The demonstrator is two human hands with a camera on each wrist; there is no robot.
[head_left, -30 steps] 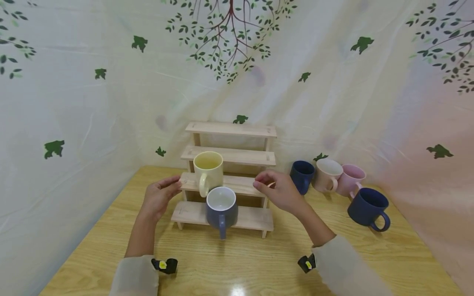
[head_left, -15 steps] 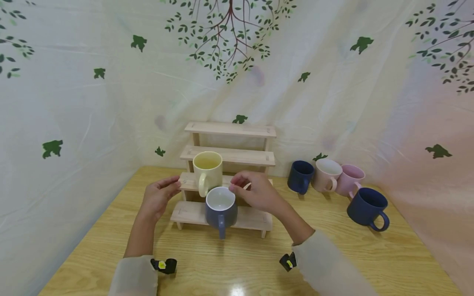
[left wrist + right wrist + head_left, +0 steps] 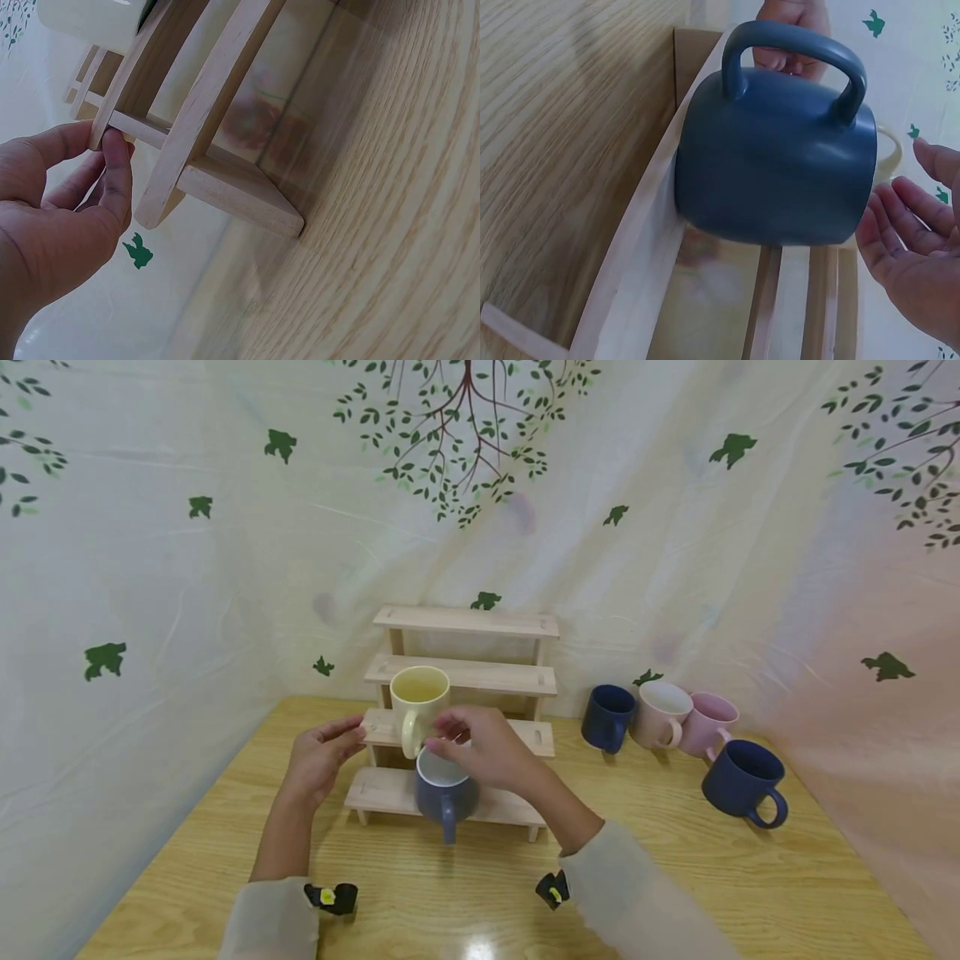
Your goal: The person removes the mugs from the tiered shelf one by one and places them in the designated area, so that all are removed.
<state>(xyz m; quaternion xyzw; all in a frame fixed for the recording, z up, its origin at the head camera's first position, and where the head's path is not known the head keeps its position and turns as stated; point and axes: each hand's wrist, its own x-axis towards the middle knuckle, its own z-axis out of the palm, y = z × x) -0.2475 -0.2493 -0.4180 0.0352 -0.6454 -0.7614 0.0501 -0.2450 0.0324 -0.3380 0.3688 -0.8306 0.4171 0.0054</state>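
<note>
A four-step wooden rack (image 3: 465, 622) stands on the table. On its second step from the bottom is a yellow mug (image 3: 414, 692), handle toward the front. The blue-grey mug (image 3: 447, 802) with a white inside sits on the lowest step; in the right wrist view the same mug (image 3: 780, 157) lies between that camera and the rack. My left hand (image 3: 318, 764) pinches the left end of the second step, thumb and fingertips on the board's end (image 3: 99, 129). Above the blue-grey mug, my right hand (image 3: 487, 747) has bent, parted fingers beside the yellow mug's handle; contact cannot be told.
Right of the rack stand a dark blue mug (image 3: 609, 718), a pale beige mug (image 3: 658, 718) and a pink mug (image 3: 705, 727), with another dark blue mug (image 3: 738, 781) nearer the front. A patterned cloth (image 3: 300, 552) hangs behind the table.
My right hand has moved left from the right end of the second step, over the blue-grey mug to the yellow mug. My left hand stays at the step's left end.
</note>
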